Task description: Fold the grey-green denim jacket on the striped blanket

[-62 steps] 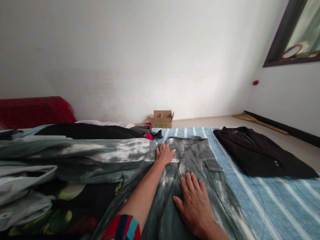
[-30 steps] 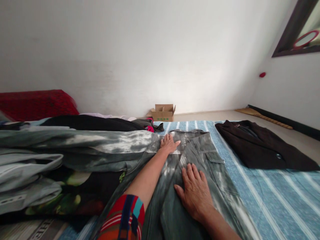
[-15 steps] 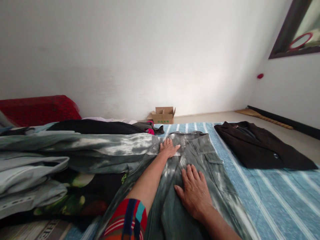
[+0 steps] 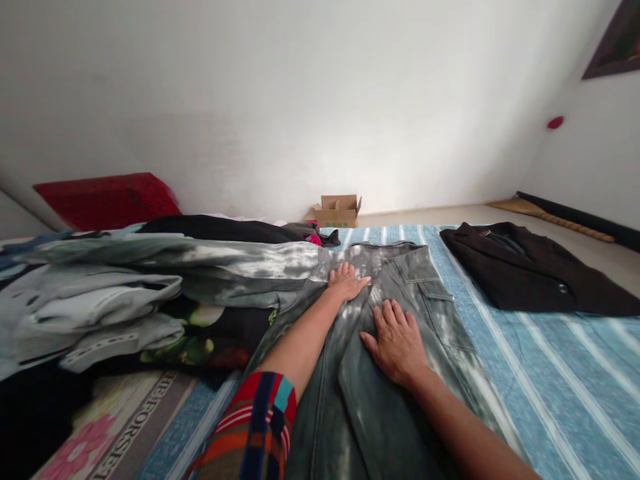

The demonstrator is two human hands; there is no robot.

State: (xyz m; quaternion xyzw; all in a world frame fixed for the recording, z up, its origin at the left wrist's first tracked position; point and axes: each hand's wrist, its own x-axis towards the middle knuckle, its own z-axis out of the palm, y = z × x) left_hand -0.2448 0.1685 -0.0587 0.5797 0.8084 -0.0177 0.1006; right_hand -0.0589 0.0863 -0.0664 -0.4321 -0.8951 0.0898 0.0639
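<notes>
Grey-green tie-dyed cargo trousers (image 4: 425, 283) lie flat on a blue striped mat (image 4: 530, 373), waistband toward the far wall. My left hand (image 4: 346, 281) presses palm down near the waistband, its fingers spread. My right hand (image 4: 397, 343) rests flat on the trouser front, just below and to the right of the left hand. Neither hand grips the cloth. A side cargo pocket (image 4: 437, 310) shows beside my right hand. A striped sleeve (image 4: 257, 417) covers my left upper arm.
A folded stack of grey and printed clothes (image 4: 100, 303) lies to the left, a black jacket (image 4: 533, 273) to the right. Farther off are a cardboard box (image 4: 337, 212), a red cloth (image 4: 110, 200), and a floral printed mat (image 4: 115, 427) at lower left.
My right hand has slid up the trousers toward my left hand. The view has tilted and turned, showing more of the lower left and less of the right wall.
</notes>
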